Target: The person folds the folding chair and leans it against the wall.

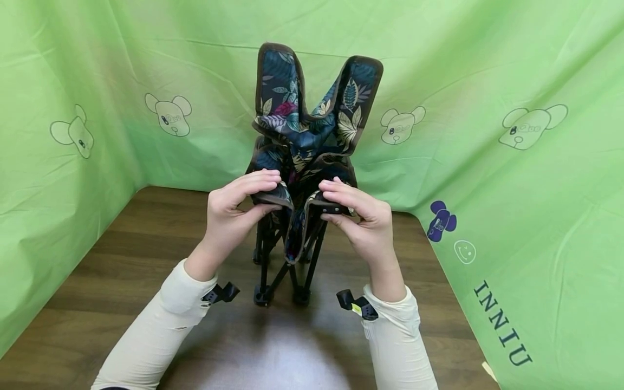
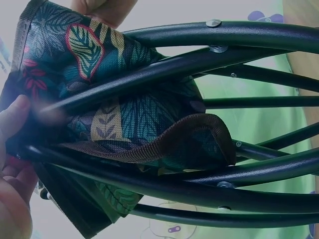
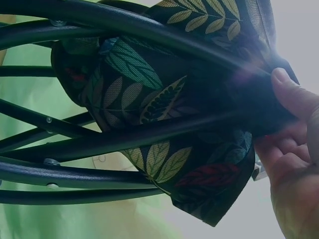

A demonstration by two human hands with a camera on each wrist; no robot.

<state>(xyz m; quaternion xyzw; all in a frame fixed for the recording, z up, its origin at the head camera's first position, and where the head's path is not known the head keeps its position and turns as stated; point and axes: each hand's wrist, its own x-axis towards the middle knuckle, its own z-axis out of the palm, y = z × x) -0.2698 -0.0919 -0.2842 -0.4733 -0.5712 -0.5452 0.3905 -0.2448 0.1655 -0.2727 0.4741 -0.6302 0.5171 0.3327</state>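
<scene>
A small folding chair [image 1: 314, 135] in dark leaf-print fabric stands upright and partly folded on the wooden surface. Its seat sags into a deep V at the front, and two backrest corners rise behind. My left hand [image 1: 231, 208] pinches the left front seat corner, thumb below and fingers on top. On the other side, my right hand [image 1: 363, 214] grips the right front corner the same way. Black crossed tubes [image 2: 264, 37] with rivets run below the fabric in the left wrist view. The right wrist view shows the thumb [image 3: 294, 94] against the corner beside a tube's end.
Green cloth [image 1: 341, 27] with printed bear heads hangs behind and at both sides. The brown wood-grain tabletop [image 1: 122, 260] carries the chair's black feet [image 1: 263, 295]. A small black camera is strapped to each wrist over the pale sleeves [image 1: 161, 325].
</scene>
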